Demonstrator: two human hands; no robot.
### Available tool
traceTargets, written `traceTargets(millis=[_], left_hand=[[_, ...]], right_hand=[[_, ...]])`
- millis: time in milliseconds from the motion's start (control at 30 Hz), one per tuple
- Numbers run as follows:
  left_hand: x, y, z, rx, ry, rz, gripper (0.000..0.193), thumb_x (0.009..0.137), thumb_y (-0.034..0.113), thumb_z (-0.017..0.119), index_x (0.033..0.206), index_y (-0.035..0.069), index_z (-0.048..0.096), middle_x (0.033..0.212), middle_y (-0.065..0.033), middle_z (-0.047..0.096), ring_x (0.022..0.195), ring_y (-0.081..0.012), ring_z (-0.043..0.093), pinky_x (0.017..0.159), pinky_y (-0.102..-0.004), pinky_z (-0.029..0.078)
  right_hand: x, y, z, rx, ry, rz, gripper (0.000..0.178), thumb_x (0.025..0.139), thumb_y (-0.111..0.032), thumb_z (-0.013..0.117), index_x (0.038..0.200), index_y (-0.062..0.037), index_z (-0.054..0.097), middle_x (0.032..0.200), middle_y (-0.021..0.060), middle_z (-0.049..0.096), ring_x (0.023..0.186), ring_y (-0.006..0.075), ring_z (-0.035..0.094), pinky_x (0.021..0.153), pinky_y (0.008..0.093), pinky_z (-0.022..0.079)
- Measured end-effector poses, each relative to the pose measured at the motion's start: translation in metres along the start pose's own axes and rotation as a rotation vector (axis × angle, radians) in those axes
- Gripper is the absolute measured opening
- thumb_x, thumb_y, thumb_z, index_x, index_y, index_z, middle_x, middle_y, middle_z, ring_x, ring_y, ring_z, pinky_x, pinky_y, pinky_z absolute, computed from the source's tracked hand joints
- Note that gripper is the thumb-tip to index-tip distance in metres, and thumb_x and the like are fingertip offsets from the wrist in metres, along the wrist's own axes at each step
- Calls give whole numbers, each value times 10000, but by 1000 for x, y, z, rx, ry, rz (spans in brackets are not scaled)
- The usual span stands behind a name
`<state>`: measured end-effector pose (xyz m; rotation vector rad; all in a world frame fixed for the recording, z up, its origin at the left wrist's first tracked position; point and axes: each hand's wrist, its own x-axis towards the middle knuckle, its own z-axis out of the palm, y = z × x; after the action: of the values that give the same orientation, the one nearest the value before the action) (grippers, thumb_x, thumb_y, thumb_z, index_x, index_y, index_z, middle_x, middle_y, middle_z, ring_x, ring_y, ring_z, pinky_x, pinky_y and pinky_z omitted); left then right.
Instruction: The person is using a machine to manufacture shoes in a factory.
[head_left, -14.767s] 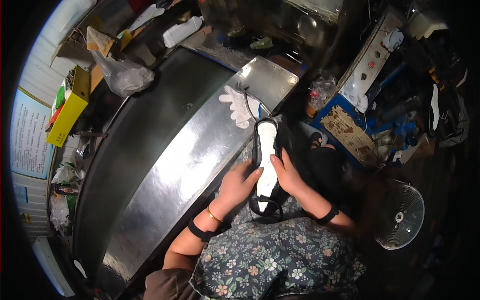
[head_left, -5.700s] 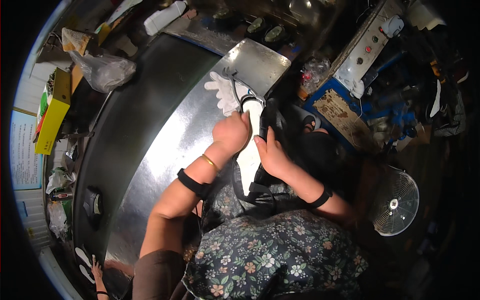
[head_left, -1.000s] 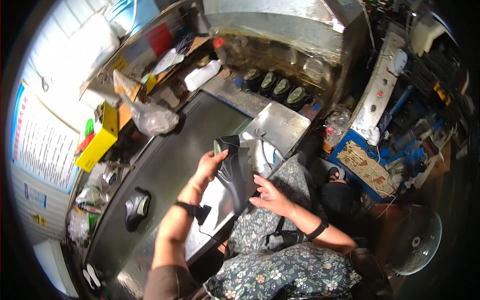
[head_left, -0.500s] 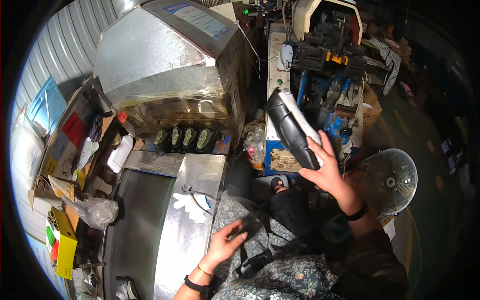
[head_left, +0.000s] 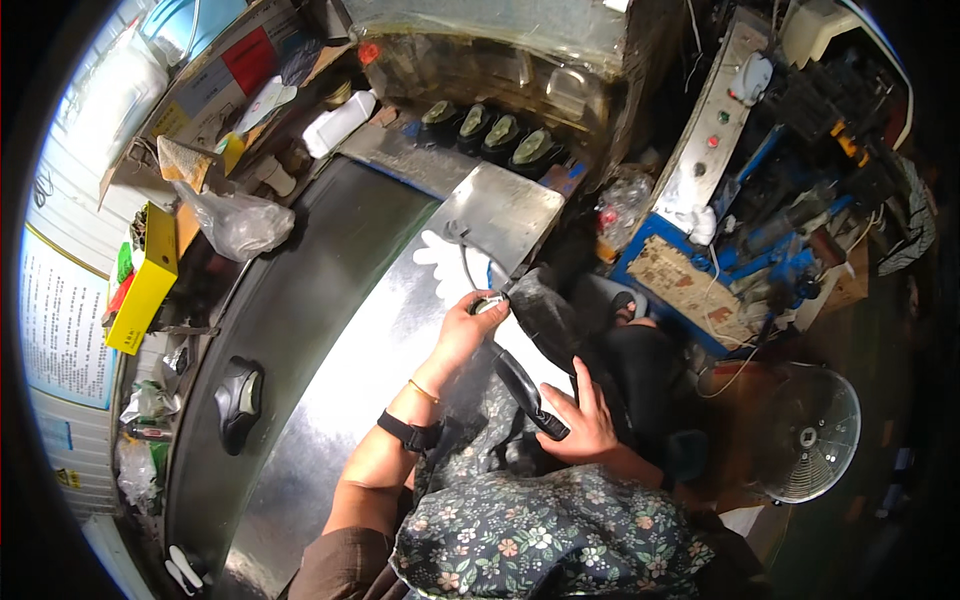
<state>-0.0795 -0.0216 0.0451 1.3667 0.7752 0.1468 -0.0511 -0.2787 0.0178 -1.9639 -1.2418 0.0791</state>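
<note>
A black shoe point(head_left: 517, 383) with a broad white underside is tilted across my lap, over the right edge of the metal table top. My left hand point(head_left: 462, 340) pinches one end of it, thumb and fingers closed at the tip. At the other end my right hand point(head_left: 585, 425) holds it, thumb on one side and fingers stretched along the other. Just beyond my left hand, a white glove point(head_left: 440, 262) lies on the metal table top point(head_left: 345, 370), with a dark curved tool or cord point(head_left: 468, 250) beside it. My floral apron point(head_left: 540, 530) covers my lap.
Left of the table runs a dark conveyor belt point(head_left: 300, 260) carrying a black shoe point(head_left: 238, 400). Several dark shoes point(head_left: 503, 133) stand in a row before the metal hood. A blue-framed machine point(head_left: 700, 285) is at right, near a round fan point(head_left: 808, 435). A yellow box point(head_left: 148, 280) sits far left.
The shoe has come from near the machine down to my lap, its white underside now showing more. My left hand, empty before, has taken hold of one end. The view has swung round.
</note>
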Motion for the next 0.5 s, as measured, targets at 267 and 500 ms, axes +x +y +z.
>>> traceTargets(millis=[267,500], left_hand=[[11,-30,-5,28,36,20,426,867,189,753,1200,-15,583,988,-43,661,891,-139,606,809,-260,483],[-18,-12,5,-119,-343,216,679,904,306,688,1456,38,397,1455,-129,462,1384,-239,375,1157,-392,250]], right_hand=[[-11,9,10,68,-82,49,722,625,-234,831,1316,-202,621,1538,270,227,1201,457,479,1011,469,434],[-3,36,-94,963,248,350,783,670,48,832,1387,-12,523,1595,159,132,1457,236,229,1140,378,288]])
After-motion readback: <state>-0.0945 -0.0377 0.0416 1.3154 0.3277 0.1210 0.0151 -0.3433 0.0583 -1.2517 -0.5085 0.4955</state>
